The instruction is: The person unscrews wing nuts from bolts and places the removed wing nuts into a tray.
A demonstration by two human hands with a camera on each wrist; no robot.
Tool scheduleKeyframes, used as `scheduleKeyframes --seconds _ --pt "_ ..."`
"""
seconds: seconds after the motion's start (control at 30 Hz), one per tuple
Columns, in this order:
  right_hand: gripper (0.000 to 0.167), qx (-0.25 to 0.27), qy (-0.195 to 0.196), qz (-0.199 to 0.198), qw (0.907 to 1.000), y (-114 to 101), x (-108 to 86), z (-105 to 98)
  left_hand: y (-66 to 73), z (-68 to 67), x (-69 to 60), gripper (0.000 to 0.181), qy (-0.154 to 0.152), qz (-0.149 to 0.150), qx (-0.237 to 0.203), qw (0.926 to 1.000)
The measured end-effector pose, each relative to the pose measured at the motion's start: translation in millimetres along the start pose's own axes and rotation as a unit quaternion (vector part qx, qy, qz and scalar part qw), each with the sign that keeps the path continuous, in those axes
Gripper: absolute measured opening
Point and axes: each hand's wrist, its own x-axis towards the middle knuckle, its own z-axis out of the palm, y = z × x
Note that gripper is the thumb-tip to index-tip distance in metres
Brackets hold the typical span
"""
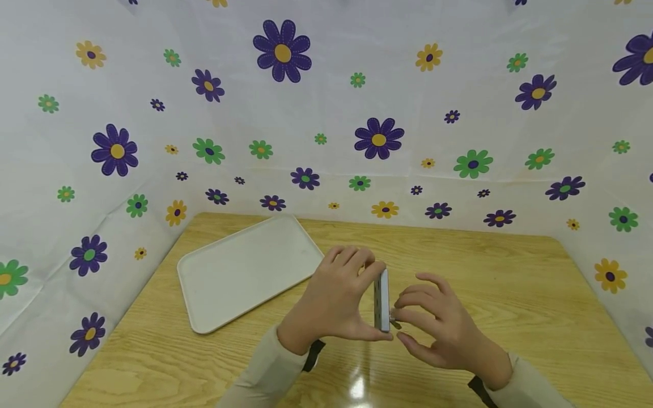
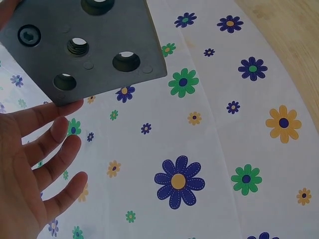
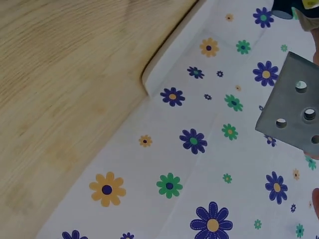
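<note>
My left hand (image 1: 334, 300) holds a grey metal plate (image 1: 385, 300) on edge above the table, fingers at its top and thumb at its bottom. In the left wrist view the plate (image 2: 107, 42) shows several round holes and a dark hex-socket screw (image 2: 29, 35) set in one of them. My right hand (image 1: 444, 323) is at the plate's right side with its fingers spread and bent. Its index fingertip touches or nearly touches a small metal piece (image 1: 396, 323) sticking out there; the thumb stands apart below. In the right wrist view the plate (image 3: 289, 102) shows its holes too.
A white rectangular tray (image 1: 250, 272) lies slanted on the wooden table (image 1: 490, 266), left of my hands. Flower-printed white cloth (image 1: 326, 102) stands behind the table and along both sides.
</note>
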Motion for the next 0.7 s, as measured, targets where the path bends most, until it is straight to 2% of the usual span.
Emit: scheduleKeyframes --seconds 0.07,0.17,0.3,0.4,0.5,0.7 --pt "0.028 0.042 -0.011 0.051 0.9978 0.1 -1.9 -1.1 0.3 0.1 -0.3 0.09 -0.001 0.002 0.003 1.0" --pt "0.028 0.076 -0.033 0.103 0.9912 0.0 -3.7 -2.3 1.0 0.6 -0.9 0.09 -0.002 0.004 0.006 1.0" --pt "0.025 0.08 -0.066 0.132 0.9858 -1.2 -6.5 -2.3 2.3 1.3 -1.9 0.09 -0.003 0.006 0.002 1.0" --pt "0.023 0.078 -0.079 0.139 0.984 -2.6 -8.7 -1.8 3.2 1.6 -2.6 0.089 -0.003 0.008 -0.001 1.0" --pt "0.021 0.079 -0.076 0.134 0.9849 -2.8 -9.7 -1.0 3.5 2.2 -3.4 0.09 -0.001 0.01 0.003 0.9999" --pt "0.02 0.069 -0.044 0.084 0.9931 -1.1 -10.4 1.6 3.5 3.7 -4.2 0.091 0.007 0.012 0.01 0.9999"
